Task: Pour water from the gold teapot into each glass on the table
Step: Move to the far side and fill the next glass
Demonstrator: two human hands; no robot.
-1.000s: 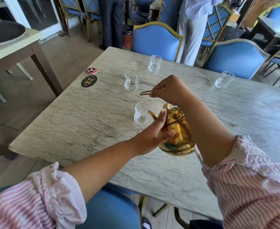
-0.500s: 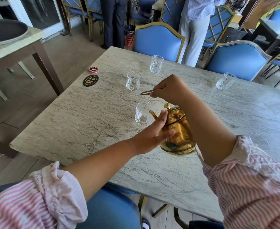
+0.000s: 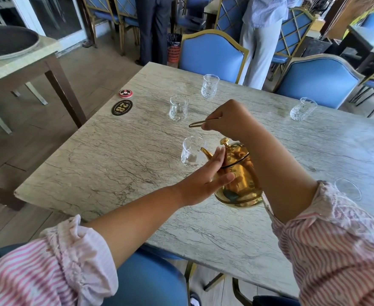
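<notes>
The gold teapot (image 3: 239,180) hangs tilted above the marble table (image 3: 106,164), its spout over the rim of the nearest glass (image 3: 191,154). My right hand (image 3: 228,119) is closed on the teapot's thin wire handle. My left hand (image 3: 206,175) lies flat, fingers straight, against the pot's side. Three more glasses stand farther off: one in the middle (image 3: 178,108), one at the back (image 3: 210,85), one at the right (image 3: 302,108). Another glass (image 3: 347,188) shows by my right sleeve.
A black oval number plate (image 3: 122,107) and a small red disc (image 3: 125,93) lie near the table's left edge. Blue chairs (image 3: 210,55) line the far side, with two people standing behind them. Another table with a dark tray (image 3: 7,44) stands at left.
The teapot and both hands have stayed almost still over the nearest glass; the view has only shifted slightly.
</notes>
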